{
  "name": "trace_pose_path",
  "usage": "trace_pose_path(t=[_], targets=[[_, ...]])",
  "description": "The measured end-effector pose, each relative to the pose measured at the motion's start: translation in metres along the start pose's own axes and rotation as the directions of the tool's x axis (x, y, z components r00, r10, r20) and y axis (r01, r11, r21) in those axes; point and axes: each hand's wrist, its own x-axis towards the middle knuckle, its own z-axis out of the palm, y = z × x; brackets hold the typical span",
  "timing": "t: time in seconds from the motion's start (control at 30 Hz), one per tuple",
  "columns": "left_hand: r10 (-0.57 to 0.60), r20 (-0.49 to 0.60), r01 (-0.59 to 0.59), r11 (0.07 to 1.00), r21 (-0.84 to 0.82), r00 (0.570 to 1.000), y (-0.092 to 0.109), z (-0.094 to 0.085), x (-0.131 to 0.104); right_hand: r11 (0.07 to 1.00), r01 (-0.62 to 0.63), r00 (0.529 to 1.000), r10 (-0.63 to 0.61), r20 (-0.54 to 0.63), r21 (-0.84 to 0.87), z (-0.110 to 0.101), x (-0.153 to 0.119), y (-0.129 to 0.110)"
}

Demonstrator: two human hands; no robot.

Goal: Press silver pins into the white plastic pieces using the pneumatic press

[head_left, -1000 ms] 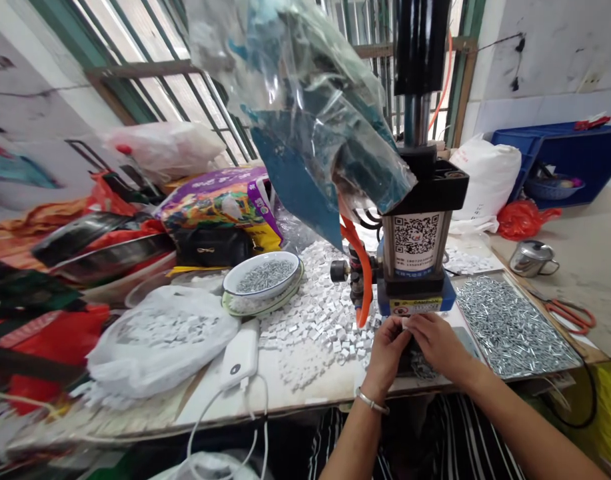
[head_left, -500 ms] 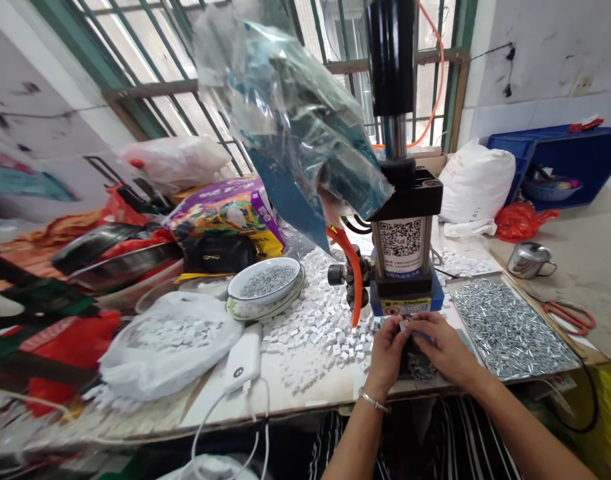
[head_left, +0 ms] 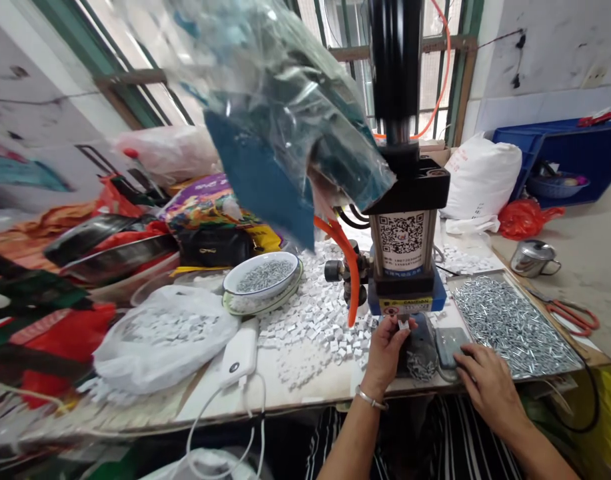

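My left hand (head_left: 385, 350) pinches a small white plastic piece (head_left: 404, 325) between thumb and fingers, just under the front of a black and blue bench press (head_left: 410, 257). To the right, my right hand (head_left: 488, 383) rests its fingertips on the edge of a flat grey box (head_left: 450, 345). Its fingers are loosely bent and apart, with nothing visible in them. Between the hands lies a small heap of metal pins (head_left: 421, 367). Many loose white pieces (head_left: 330, 333) are spread over the tabletop left of the press.
A tray of metal pins (head_left: 510, 327) stands at the right, beside orange-handled scissors (head_left: 572, 317) and a metal cup (head_left: 535, 259). A bowl of pins (head_left: 265, 277), a white power bank (head_left: 239, 353) and a plastic bag (head_left: 160, 340) lie left. Plastic sheeting (head_left: 295, 120) hangs beside the press.
My right hand has left my left hand and moved right to the grey box, uncovering the pin heap. My left hand stays by the press with the white piece. The view has shifted slightly.
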Motion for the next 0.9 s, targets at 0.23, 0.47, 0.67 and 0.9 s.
trace_pose_path(t=[0.23,0.47,0.67,0.9], targets=[[-0.031,-0.040,0.032,0.999,0.025,0.999,0.009,0.004,-0.004,0.988,0.004,0.999,0.002,-0.038,0.157,-0.004,0.012,0.016],[-0.068,-0.252,0.140,0.950,0.280,0.965,-0.001,0.013,0.010,0.987,-0.132,0.977,0.115,-0.178,-0.090,-0.003,0.026,0.082],[-0.096,-0.265,0.172,0.945,0.278,0.959,-0.007,0.018,0.022,0.945,-0.194,0.976,0.160,-0.147,-0.262,0.008,0.025,0.086],[-0.018,-0.180,0.050,0.984,0.171,0.984,-0.004,0.010,0.006,0.951,-0.184,0.975,0.145,-0.168,-0.248,0.003,0.023,0.081]])
